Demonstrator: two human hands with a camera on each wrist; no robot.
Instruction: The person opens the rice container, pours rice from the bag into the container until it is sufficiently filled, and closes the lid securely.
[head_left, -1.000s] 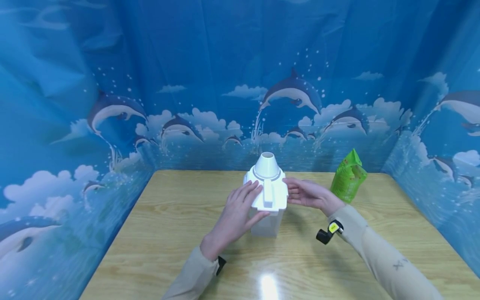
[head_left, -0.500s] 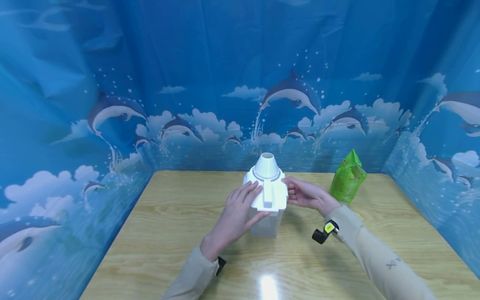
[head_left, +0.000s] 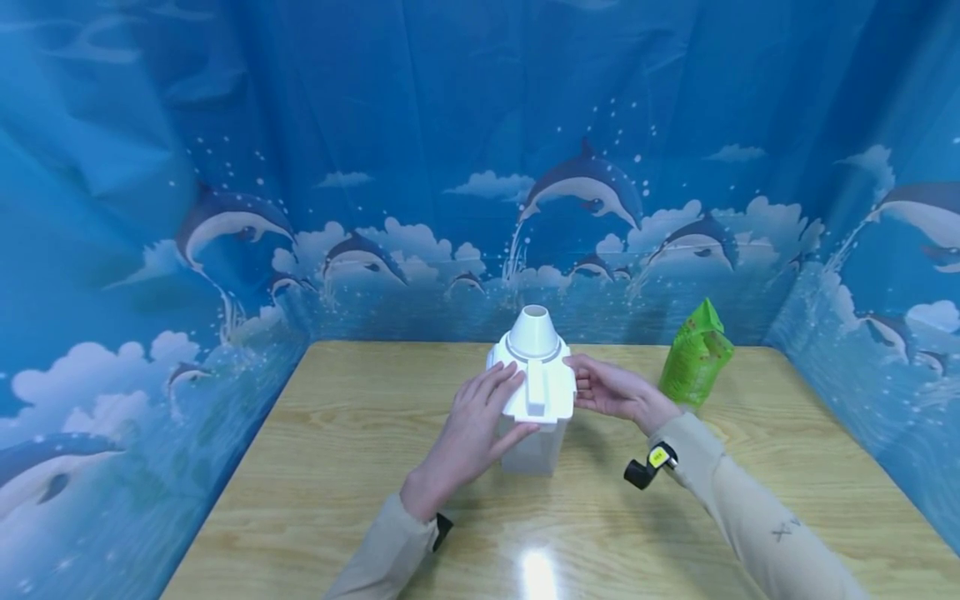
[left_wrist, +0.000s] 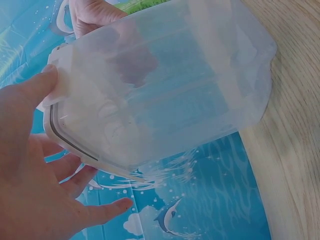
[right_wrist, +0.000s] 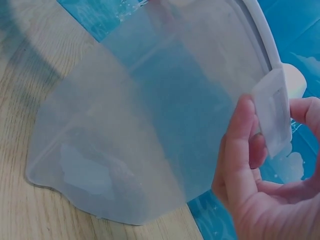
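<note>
A tall translucent storage container (head_left: 529, 454) stands upright on the table, its white lid (head_left: 553, 385) on top. A white cone-shaped piece (head_left: 534, 335) rises from the lid, above a bar-like handle. My left hand (head_left: 468, 425) holds the lid's near left corner, with its thumb on a white latch (left_wrist: 62, 75) at the front and its fingers along the left edge. At the right side my right hand (head_left: 611, 387) pinches another latch (right_wrist: 274, 112), which sticks out from the rim, between thumb and curled fingers. Through the clear wall the left wrist view shows the right fingers blurred.
A crumpled green bag (head_left: 694, 358) stands at the table's back right, beyond the right wrist. The wooden table (head_left: 352, 450) ends against a blue dolphin-print curtain (head_left: 420, 167) at the back and sides.
My right wrist and forearm have shifted slightly left, with the fingers staying at the latch. The left hand and the container have kept their places.
</note>
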